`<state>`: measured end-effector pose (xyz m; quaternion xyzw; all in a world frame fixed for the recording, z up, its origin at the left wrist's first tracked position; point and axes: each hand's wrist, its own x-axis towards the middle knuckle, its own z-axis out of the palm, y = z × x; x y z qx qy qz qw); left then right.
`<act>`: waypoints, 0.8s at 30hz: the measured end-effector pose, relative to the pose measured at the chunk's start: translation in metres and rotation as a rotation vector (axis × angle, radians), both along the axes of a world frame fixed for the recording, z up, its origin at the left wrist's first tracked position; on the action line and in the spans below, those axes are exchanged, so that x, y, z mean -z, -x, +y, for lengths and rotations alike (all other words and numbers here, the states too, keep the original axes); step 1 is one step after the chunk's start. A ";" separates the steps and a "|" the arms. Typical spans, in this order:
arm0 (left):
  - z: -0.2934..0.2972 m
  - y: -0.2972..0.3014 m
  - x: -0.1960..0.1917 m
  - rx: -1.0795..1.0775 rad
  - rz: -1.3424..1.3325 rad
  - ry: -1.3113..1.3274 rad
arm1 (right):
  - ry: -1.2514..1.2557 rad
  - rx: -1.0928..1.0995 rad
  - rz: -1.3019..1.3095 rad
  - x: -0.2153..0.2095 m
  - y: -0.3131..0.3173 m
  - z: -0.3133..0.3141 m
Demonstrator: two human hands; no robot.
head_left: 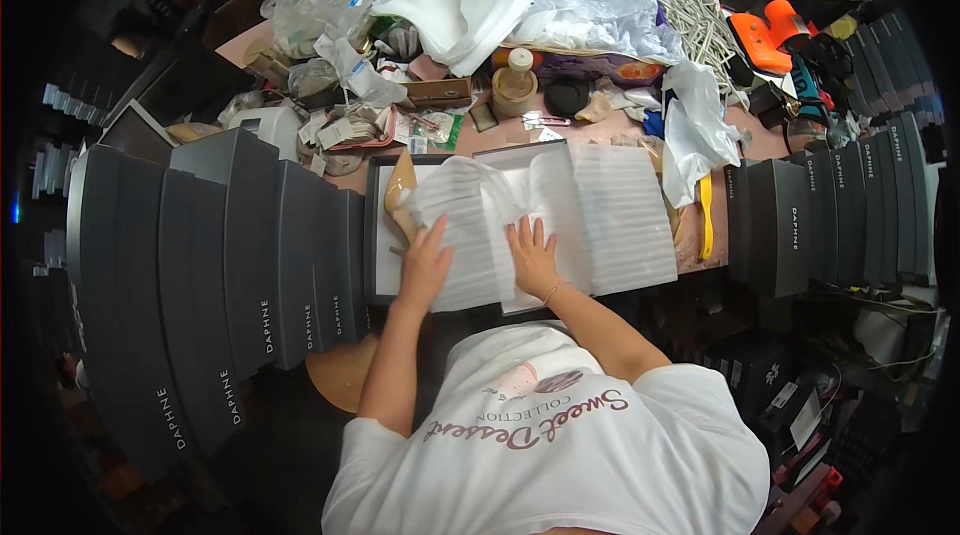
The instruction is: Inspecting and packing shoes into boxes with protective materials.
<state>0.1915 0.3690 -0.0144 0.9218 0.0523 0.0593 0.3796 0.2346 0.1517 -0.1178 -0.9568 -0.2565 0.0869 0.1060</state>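
Note:
A beige pointed high-heeled shoe (399, 197) lies at the left side of an open dark grey shoebox (385, 270) with a pale inside. Translucent white wrapping sheets (460, 225) cover most of the box, and a ribbed sheet (625, 220) spreads beyond its right side. My left hand (426, 263) rests on the left edge of the wrapping, close to the shoe's heel, with its fingers stretched out. Flat on the wrapping near the middle, my right hand (533, 257) has its fingers spread. Whether anything lies under the sheets is hidden.
Dark shoeboxes (200, 285) stand in a row at the left, with more boxes (775, 225) at the right. Behind lie crumpled plastic bags (600, 10), white paper (455, 10), a capped jar (515, 85) and an orange tool (760, 43). A yellow-handled tool (706, 220) lies right of the wrapping.

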 end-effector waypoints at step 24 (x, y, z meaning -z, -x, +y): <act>-0.022 0.003 -0.071 -0.082 0.066 -0.555 | -0.187 -0.365 -0.042 -0.083 -0.025 0.034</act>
